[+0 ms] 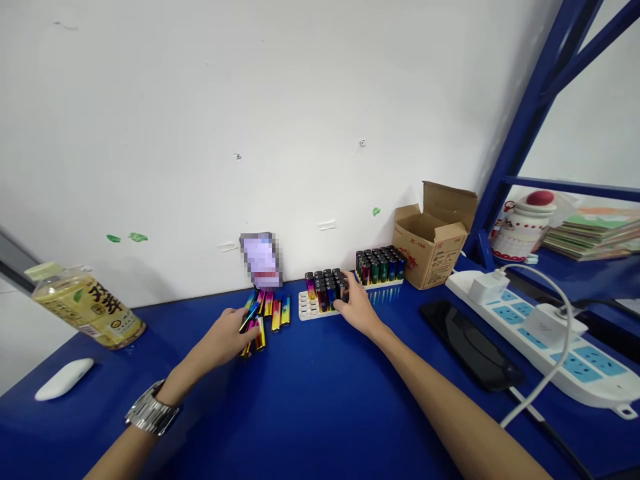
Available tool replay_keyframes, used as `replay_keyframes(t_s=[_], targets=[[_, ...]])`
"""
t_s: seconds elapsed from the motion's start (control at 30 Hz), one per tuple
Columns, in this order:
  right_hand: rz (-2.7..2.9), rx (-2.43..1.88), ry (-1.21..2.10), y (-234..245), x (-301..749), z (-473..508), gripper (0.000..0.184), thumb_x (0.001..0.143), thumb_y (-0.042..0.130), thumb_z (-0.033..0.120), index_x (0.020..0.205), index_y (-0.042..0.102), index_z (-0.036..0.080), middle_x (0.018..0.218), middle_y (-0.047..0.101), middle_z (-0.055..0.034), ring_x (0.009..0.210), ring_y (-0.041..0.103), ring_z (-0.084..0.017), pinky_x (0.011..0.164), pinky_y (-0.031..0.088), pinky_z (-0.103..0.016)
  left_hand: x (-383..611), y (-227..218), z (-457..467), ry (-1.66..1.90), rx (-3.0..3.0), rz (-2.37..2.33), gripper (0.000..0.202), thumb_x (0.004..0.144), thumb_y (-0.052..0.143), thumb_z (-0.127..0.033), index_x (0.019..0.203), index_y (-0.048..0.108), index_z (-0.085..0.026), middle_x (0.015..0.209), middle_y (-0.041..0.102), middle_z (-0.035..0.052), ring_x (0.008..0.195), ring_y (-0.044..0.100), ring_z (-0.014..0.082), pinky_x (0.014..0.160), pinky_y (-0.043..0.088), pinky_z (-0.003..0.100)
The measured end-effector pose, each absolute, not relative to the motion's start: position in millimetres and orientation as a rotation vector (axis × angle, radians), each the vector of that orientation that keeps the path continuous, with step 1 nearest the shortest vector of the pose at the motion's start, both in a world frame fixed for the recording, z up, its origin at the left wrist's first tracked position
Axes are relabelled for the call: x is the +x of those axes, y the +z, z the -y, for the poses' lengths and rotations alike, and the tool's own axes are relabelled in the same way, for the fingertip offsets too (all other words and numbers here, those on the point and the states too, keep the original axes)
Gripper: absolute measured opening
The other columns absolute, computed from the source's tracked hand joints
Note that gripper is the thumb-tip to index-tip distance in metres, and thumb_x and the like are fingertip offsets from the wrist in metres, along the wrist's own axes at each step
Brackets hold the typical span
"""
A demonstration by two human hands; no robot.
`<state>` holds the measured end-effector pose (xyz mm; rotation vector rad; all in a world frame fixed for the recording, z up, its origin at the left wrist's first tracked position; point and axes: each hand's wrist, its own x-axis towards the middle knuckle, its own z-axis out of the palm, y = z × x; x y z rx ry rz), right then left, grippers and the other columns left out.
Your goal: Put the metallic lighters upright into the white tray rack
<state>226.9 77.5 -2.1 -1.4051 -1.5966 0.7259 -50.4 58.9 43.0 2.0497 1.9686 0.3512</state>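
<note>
My left hand is at the pile of loose metallic lighters, its fingers closed on a blue-and-gold lighter. Other loose lighters in pink, yellow and blue lie flat beside and under the fingers. My right hand is at the right end of a white slotted tray, thumb in front and fingers behind, closed around a dark-topped lighter there. Upright lighters with black tops stand in this tray, and bare slots show at its left end. My fingers hide part of the right end.
A second tray of upright lighters stands behind, beside an open cardboard box. A blurred phone-like screen leans on the wall. At right are a black phone and a power strip; at left, a bottle and white case.
</note>
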Motion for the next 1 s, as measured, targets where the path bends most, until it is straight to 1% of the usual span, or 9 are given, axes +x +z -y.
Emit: replay_keyframes(t_s=[0.1, 0.2, 0.5, 0.57, 0.63, 0.7, 0.77, 0.87, 1.0], targets=[[1.593, -1.39, 0.724, -2.9, 227.3, -77.7, 0.066, 0.066, 0.052, 0.017, 0.131, 0.039, 0.018, 0.102, 0.055, -0.0083, 0.103, 0.05, -0.025, 0.091, 0.041, -0.042, -47.0, 34.4, -52.9, 0.434, 2.102, -2.053, 0.042, 0.077, 0.046, -0.042, 0.107, 0.057, -0.015, 0.106, 0.062, 0.0131, 0.056, 0.062, 0.0178, 0.056, 0.051, 0.032], [1.582, -1.381, 0.706, -5.8, 227.6, -79.1, 0.066, 0.065, 0.053, 0.017, 0.13, 0.04, 0.018, 0.101, 0.056, -0.0079, 0.1, 0.051, -0.025, 0.091, 0.041, -0.042, -40.7, 26.0, -43.8, 0.505, 2.132, -2.031, 0.041, 0.085, 0.037, -0.044, 0.108, 0.054, -0.014, 0.113, 0.057, 0.0137, 0.041, 0.051, 0.0094, 0.051, 0.049, 0.031], [1.559, -1.363, 0.707, -8.9, 226.9, -80.9, 0.067, 0.064, 0.053, 0.015, 0.13, 0.041, 0.02, 0.101, 0.056, -0.0065, 0.1, 0.052, -0.024, 0.09, 0.041, -0.041, -9.8, 29.6, -53.9, 0.694, 2.413, -1.837, 0.032, 0.089, 0.036, -0.041, 0.095, 0.058, -0.018, 0.097, 0.062, 0.0092, 0.076, 0.061, 0.0199, 0.076, 0.048, 0.035], [1.559, -1.357, 0.702, -8.1, 226.9, -80.5, 0.067, 0.064, 0.053, 0.015, 0.13, 0.041, 0.02, 0.102, 0.057, -0.007, 0.101, 0.052, -0.024, 0.09, 0.041, -0.041, 1.8, 30.2, -68.0, 0.75, 2.351, -1.703, 0.039, 0.086, 0.043, -0.044, 0.113, 0.054, -0.017, 0.109, 0.062, 0.0118, 0.093, 0.061, 0.0238, 0.084, 0.048, 0.038], [1.571, -1.355, 0.696, -7.4, 227.0, -80.0, 0.066, 0.064, 0.053, 0.015, 0.129, 0.041, 0.019, 0.106, 0.057, -0.008, 0.102, 0.052, -0.024, 0.091, 0.041, -0.041, 14.0, 29.1, -84.7, 0.759, 2.224, -1.573, 0.059, 0.083, 0.049, -0.048, 0.131, 0.041, -0.016, 0.133, 0.051, 0.0162, 0.108, 0.058, 0.0269, 0.086, 0.048, 0.039], [1.587, -1.353, 0.694, -7.0, 227.2, -80.0, 0.065, 0.065, 0.053, 0.016, 0.129, 0.041, 0.019, 0.109, 0.057, -0.0087, 0.102, 0.052, -0.024, 0.092, 0.041, -0.04, 25.6, 27.4, -101.1, 0.771, 2.1, -1.428, 0.067, 0.082, 0.051, -0.049, 0.137, 0.035, -0.016, 0.144, 0.041, 0.0187, 0.118, 0.053, 0.029, 0.087, 0.049, 0.038], [1.597, -1.346, 0.698, -7.0, 227.4, -80.4, 0.065, 0.065, 0.053, 0.016, 0.129, 0.041, 0.019, 0.109, 0.057, -0.0092, 0.102, 0.053, -0.024, 0.091, 0.041, -0.04, 35.4, 26.7, -114.0, 0.785, 2.06, -1.295, 0.06, 0.082, 0.052, -0.044, 0.133, 0.041, -0.015, 0.139, 0.047, 0.0189, 0.119, 0.053, 0.0294, 0.09, 0.047, 0.04], [1.59, -1.326, 0.703, -7.1, 227.2, -81.2, 0.064, 0.064, 0.053, 0.014, 0.127, 0.041, 0.018, 0.109, 0.057, -0.0096, 0.101, 0.054, -0.024, 0.091, 0.042, -0.041, 44.3, 28.0, -122.6, 0.762, 2.118, -1.177, 0.038, 0.085, 0.048, -0.037, 0.113, 0.055, -0.013, 0.112, 0.065, 0.0146, 0.106, 0.06, 0.027, 0.09, 0.046, 0.041], [1.573, -1.325, 0.703, -6.3, 227.0, -80.7, 0.064, 0.063, 0.054, 0.013, 0.127, 0.042, 0.019, 0.109, 0.058, -0.0084, 0.102, 0.053, -0.024, 0.093, 0.04, -0.041, 42.7, 34.5, -119.2, 0.922, 2.085, -1.19, 0.036, 0.087, 0.044, -0.041, 0.108, 0.053, -0.014, 0.102, 0.066, 0.0109, 0.098, 0.061, 0.0238, 0.086, 0.047, 0.038]])
